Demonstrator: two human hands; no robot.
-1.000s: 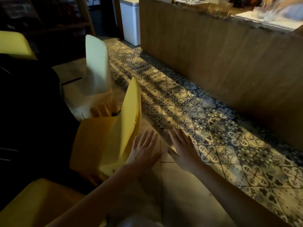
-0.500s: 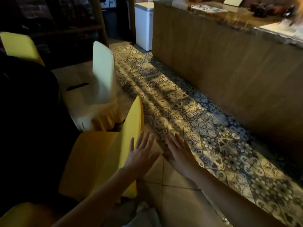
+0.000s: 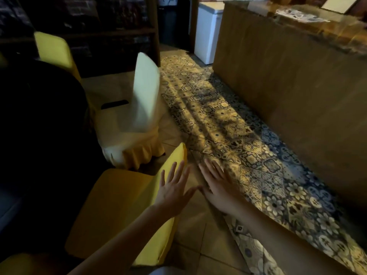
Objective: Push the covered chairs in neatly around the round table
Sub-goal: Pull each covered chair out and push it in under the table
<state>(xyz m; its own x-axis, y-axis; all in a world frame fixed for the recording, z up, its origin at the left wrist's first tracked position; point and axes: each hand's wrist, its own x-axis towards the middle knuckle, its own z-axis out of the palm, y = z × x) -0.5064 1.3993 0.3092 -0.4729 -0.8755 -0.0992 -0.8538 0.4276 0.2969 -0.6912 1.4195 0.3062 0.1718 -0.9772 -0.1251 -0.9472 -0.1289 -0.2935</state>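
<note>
Head view: left hand (image 3: pixel 174 192) and right hand (image 3: pixel 220 187) both reach forward, palms down, fingers (image 3: pixel 173 172) straight and spread, gripping nothing. The left hand overlaps the upper back of the near yellow covered chair (image 3: pixel 119 205); contact cannot be told. The right hand hangs just beside it, over the patterned floor (image 3: pixel 238 135). That chair stands on the floor with its seat facing the dark round table (image 3: pixel 39 135) at the left edge. Beyond it are the white covered chair (image 3: pixel 143 100), with a yellow skirt, and a far yellow covered chair (image 3: pixel 52 49), both near the table's rim. A wood-panelled bar (image 3: pixel 288 76) and a white cabinet (image 3: pixel 208 30) stand at the right. Compared with 1.0 s ago, the near chair's back stands more upright and the left hand lies over it rather than beside it. Since 0.5 s ago, hand posture is unchanged.
</note>
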